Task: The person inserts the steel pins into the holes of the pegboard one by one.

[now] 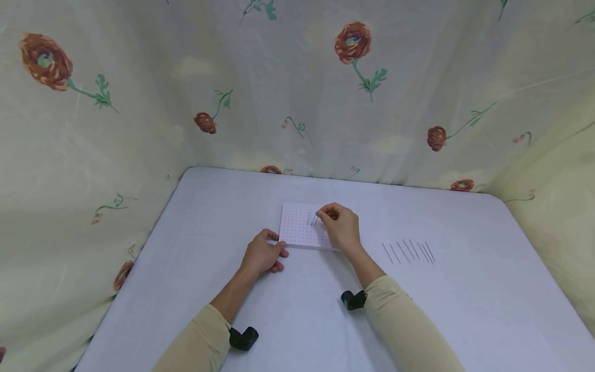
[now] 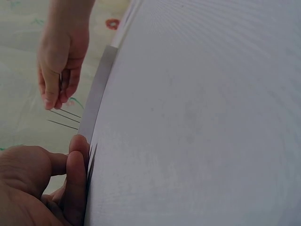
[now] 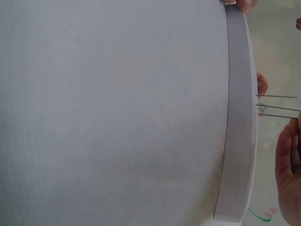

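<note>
A white board (image 1: 301,232) with a grid of small holes lies on the table, and several thin dark pins (image 3: 277,96) stand up from it. Above its right part, my right hand (image 1: 341,227) pinches the top of one pin between thumb and fingertips; the wrist views show three pins by those fingertips. My left hand (image 1: 262,253) holds the board's front left corner, thumb at the edge and the other fingers bent beside it. In the left wrist view, the left fingers (image 2: 77,165) touch the board's side (image 2: 96,94).
Several thin dark pins (image 1: 409,250) lie in a slanted row on the white table (image 1: 465,289), right of the board. A flowered curtain (image 1: 297,88) hangs behind and at both sides. A black wrist device (image 1: 244,339) sits at the left sleeve, another (image 1: 353,300) at the right.
</note>
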Demonstrator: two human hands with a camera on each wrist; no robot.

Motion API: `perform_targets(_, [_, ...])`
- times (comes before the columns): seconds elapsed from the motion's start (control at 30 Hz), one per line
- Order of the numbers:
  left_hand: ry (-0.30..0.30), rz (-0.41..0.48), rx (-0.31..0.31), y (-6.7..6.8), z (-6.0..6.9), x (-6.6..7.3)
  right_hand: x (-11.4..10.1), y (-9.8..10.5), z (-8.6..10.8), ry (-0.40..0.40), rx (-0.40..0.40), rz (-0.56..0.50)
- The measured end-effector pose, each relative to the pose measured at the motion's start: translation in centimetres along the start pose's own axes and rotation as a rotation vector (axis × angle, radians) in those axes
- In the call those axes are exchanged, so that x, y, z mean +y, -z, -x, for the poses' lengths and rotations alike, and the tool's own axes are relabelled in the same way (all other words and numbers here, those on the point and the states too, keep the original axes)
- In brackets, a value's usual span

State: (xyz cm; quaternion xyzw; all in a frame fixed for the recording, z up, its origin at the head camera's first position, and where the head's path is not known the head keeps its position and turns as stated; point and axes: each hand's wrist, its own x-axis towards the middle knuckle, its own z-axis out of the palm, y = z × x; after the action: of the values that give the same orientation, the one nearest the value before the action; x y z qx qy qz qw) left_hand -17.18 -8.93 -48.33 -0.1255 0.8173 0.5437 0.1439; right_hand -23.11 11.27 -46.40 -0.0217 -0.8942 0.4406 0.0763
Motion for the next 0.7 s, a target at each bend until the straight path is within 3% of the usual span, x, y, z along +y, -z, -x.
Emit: perform_targets(0.7, [0.008,-0.004,-0.006,0.07,0.07,0.04,0.20,-0.49,0.36,-0.011,-0.018,0.059])
